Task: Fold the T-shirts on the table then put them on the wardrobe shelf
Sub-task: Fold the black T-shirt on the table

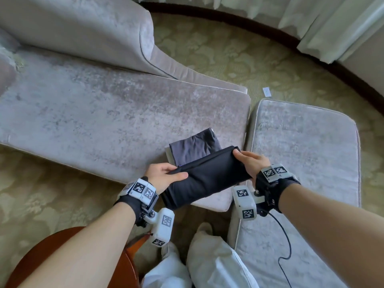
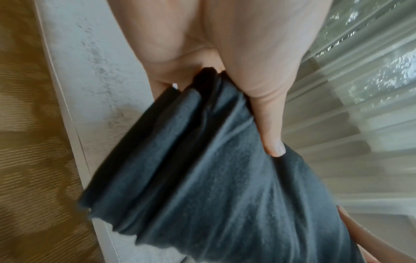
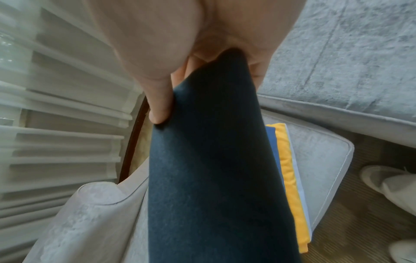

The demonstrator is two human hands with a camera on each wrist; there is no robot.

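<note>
A folded black T-shirt hangs between both hands above the near corner of the grey couch seat. My left hand grips its left end, thumb on top; the left wrist view shows the thumb pressing the bunched dark cloth. My right hand grips the right end, thumb on the cloth. Beneath it lies a stack of folded shirts, a grey one on top; the right wrist view shows a yellow edge and a blue edge.
A grey ottoman stands right of the couch. Patterned green carpet lies beyond, with pale curtains at the back. A round wooden table edge sits at lower left. My white-trousered legs are below, and a cable trails from the right wrist.
</note>
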